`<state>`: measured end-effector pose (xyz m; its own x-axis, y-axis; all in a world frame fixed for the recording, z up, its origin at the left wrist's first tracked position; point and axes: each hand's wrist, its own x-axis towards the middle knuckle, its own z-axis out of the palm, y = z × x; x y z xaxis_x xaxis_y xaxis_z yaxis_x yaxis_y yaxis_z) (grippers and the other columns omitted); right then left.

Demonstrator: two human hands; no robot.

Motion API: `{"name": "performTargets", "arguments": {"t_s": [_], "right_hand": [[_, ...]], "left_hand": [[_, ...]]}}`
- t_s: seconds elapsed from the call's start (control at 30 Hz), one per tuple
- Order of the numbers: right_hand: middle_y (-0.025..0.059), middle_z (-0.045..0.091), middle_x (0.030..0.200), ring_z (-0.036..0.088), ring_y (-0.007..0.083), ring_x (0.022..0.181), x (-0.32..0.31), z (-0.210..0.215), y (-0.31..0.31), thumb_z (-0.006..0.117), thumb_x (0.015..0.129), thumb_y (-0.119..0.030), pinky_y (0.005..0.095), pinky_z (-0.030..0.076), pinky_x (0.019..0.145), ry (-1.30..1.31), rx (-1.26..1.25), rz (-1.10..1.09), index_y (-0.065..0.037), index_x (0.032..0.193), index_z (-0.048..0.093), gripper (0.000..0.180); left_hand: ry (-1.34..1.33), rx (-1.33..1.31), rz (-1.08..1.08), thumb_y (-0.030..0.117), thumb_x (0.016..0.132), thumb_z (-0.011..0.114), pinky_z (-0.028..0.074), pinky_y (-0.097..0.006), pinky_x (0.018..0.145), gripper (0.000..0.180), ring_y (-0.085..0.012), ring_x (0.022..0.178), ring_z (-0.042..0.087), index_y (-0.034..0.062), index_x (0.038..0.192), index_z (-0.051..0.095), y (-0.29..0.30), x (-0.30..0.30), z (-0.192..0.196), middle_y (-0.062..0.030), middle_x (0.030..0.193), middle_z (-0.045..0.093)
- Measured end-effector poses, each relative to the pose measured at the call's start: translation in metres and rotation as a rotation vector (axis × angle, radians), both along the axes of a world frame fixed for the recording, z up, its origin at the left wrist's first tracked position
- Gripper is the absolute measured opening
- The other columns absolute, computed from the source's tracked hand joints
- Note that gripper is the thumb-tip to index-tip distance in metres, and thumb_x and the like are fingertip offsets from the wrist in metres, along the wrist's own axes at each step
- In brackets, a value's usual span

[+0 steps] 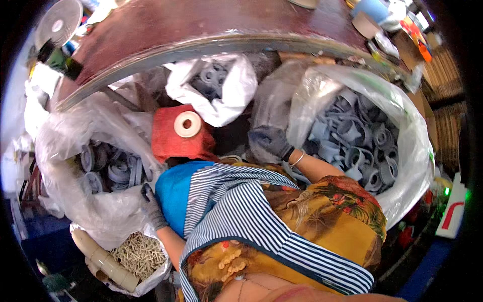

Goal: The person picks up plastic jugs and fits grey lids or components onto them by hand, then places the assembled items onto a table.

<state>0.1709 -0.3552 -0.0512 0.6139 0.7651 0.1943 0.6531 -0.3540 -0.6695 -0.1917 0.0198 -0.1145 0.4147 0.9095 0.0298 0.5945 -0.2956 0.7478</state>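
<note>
My left hand (153, 207), in a dark grey glove, lies between a clear plastic bag (95, 211) and the blue cloth (171, 183) on my lap. Its visible fingers are stretched out along the bag's side; nothing shows in them. Inside that bag are several grey ring-shaped plastic parts (119, 171). My right hand (270, 143), gloved too, is closed beside the near left side of a larger clear bag (410, 118). Whether the curled fingers hold anything is hidden. Several grey curved plastic fittings (357, 161) fill this larger bag.
Ahead stands a red-brown table (211, 22) with a raised edge. Below it, a white sack (234, 98) holds grey rings. A cream ring (187, 124) rests on a red-covered surface (166, 133). Beige pipes (108, 259) lie by a bag of small pale pieces (138, 254). Cardboard (445, 75) is stacked right.
</note>
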Motion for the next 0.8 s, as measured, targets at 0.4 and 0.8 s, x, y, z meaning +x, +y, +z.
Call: {"name": "performTargets", "arguments": {"t_s": [0.4,0.8], "right_hand": [[0.0160,0.035,0.147,0.044,0.0416,0.127,0.193,0.016,-0.232,0.065,0.077,-0.057,0.0495,0.044,0.099,-0.306,-0.982,-1.162,-0.020,0.144,0.035,0.082],[0.0246,0.051,0.133,0.049,0.0354,0.124,0.190,-0.039,-0.227,0.050,0.090,-0.028,0.0487,0.043,0.096,-0.454,-1.093,-0.789,-0.001,0.126,0.052,0.045]], "left_hand": [[-0.098,-0.126,0.009,0.027,0.097,0.054,0.047,-0.034,0.087,0.036,-0.0225,0.100,0.061,-0.0032,0.114,0.061,0.000,0.014,0.020,-0.0130,0.111,0.066],[-0.077,-0.207,0.024,0.029,0.096,0.055,0.045,-0.034,0.092,0.038,-0.0230,0.102,0.059,-0.0016,0.119,0.059,-0.016,0.019,0.029,-0.0138,0.113,0.064]]}}
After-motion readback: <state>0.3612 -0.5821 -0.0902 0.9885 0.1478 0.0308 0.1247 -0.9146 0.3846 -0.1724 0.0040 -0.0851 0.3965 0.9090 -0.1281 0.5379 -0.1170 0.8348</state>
